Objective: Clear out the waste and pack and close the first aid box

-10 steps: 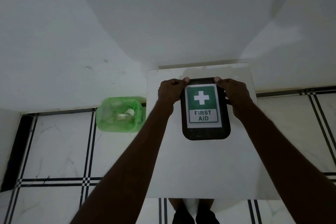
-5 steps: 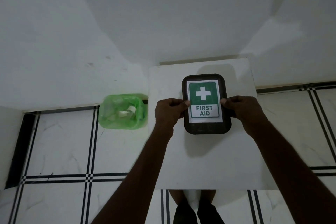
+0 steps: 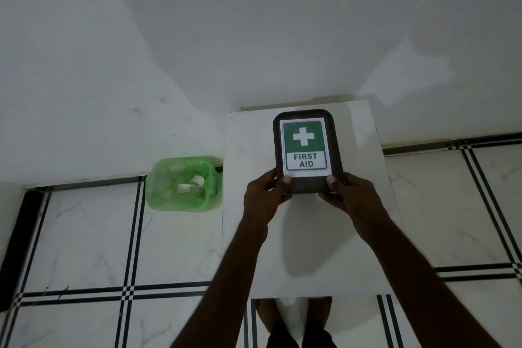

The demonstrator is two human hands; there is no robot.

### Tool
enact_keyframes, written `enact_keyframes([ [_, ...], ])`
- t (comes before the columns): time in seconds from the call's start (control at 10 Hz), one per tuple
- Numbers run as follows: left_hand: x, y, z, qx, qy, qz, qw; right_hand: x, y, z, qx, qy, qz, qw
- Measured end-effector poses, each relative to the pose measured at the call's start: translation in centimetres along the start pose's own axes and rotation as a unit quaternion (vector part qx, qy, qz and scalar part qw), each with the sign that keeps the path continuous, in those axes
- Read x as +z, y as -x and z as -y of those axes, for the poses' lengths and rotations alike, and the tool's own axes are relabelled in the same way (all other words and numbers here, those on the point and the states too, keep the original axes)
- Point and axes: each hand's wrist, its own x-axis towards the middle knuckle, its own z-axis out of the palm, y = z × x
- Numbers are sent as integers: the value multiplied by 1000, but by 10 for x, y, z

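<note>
The first aid box [image 3: 306, 150] is a dark, rounded case with its lid shut and a green and white FIRST AID label on top. It rests on the far half of a small white table [image 3: 310, 248]. My left hand [image 3: 265, 195] grips its near left corner, thumb on the lid. My right hand [image 3: 348, 195] grips the near right corner the same way. A green waste bin [image 3: 183, 183] with white scraps inside stands on the floor to the table's left.
A white wall rises right behind the table and the bin. The floor is white tile with black lines. My feet [image 3: 296, 322] show under the table's near edge.
Both hands slid from the box's far corners down its sides to the near corners. The box stays shut on the table.
</note>
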Motion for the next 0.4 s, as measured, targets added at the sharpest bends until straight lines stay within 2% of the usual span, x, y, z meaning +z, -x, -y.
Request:
enact_keyframes([
  [0.3,15,-30,-23,6,-45,-53,998,11,-28,30,22,-61,-11,998],
  [0.4,18,-17,-25,22,-126,-97,987,10,-14,37,38,34,-59,997],
])
